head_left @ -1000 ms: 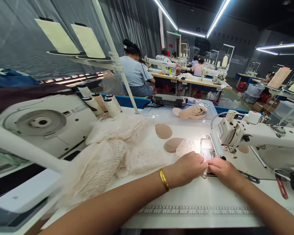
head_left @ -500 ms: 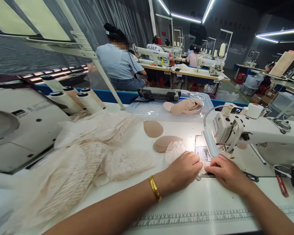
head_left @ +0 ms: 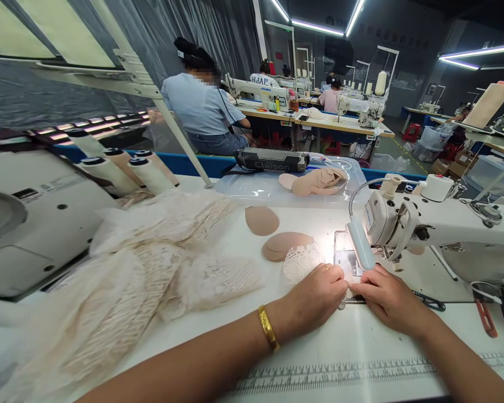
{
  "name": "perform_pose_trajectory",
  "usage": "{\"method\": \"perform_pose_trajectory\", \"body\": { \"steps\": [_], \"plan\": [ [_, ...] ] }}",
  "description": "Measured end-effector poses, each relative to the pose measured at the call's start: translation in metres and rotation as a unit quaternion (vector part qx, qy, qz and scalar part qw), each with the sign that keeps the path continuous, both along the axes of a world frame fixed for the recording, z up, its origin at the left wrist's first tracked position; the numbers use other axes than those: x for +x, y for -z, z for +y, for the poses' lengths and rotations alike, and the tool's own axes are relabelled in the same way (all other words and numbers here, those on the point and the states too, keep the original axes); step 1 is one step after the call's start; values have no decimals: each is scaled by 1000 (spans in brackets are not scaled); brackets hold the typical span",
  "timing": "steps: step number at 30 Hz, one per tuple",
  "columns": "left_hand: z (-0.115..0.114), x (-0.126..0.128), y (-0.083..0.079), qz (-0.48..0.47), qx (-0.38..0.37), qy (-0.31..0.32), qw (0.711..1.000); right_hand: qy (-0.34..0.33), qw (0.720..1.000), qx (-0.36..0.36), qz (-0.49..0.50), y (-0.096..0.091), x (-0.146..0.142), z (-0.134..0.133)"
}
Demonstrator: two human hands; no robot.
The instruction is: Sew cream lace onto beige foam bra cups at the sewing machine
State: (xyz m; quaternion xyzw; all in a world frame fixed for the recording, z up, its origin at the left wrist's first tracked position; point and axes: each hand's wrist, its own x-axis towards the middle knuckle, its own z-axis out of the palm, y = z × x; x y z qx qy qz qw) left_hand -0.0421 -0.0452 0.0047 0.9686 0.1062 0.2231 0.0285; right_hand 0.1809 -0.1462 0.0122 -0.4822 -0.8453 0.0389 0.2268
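Observation:
My left hand (head_left: 317, 296) and my right hand (head_left: 386, 299) lie side by side on the white table, just in front of the needle of the white sewing machine (head_left: 437, 229). Both press a small piece of white lace (head_left: 299, 263) down with curled, closed fingers. The fingertips meet under the machine's lamp (head_left: 360, 243). A gold bangle is on my left wrist. Two tan oval pads (head_left: 285, 245) lie just behind the lace, a third pad (head_left: 262, 220) farther back.
A heap of cream lace (head_left: 151, 268) covers the table's left. Thread cones (head_left: 121, 168) stand behind it. A clear tray (head_left: 277, 190) holds tan cups. Scissors (head_left: 430, 303) and red-handled snips (head_left: 485, 319) lie right. People sew at tables behind.
The view has swung left and down a little. My hands have stayed at the needle, shifting the lace slightly; my left hand turned so a ring shows.

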Motion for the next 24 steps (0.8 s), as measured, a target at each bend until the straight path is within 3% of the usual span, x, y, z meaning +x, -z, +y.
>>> {"method": "perform_pose_trajectory", "body": {
  "steps": [10,24],
  "plan": [
    [-4,-1,-8,21,-16,-19,999,6,1000,2,-12,-2,-1,0],
    [7,1,4,-21,-65,24,997,11,1000,1,6,4,1,1]
  ]
}}
